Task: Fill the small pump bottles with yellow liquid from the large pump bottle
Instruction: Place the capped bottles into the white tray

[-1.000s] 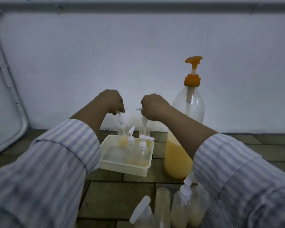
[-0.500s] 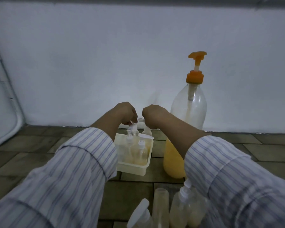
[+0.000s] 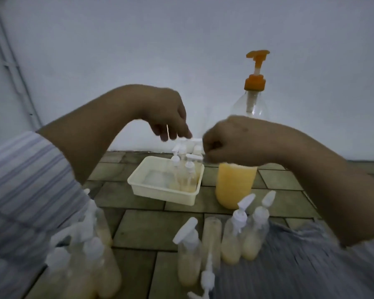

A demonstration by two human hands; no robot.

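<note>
Small bottles in the tray are seen just below the left hand, fingers loosely apart; the right hand is curled, its hold unclear.

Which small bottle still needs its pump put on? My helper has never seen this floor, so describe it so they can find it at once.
Start at the large pump bottle with the orange pump, by the wall. Come toward the camera to the row of small bottles in front of it. The uncapped bottle stands second from the left in that row: a bare open tube, while its neighbours all carry white pump heads.
</note>
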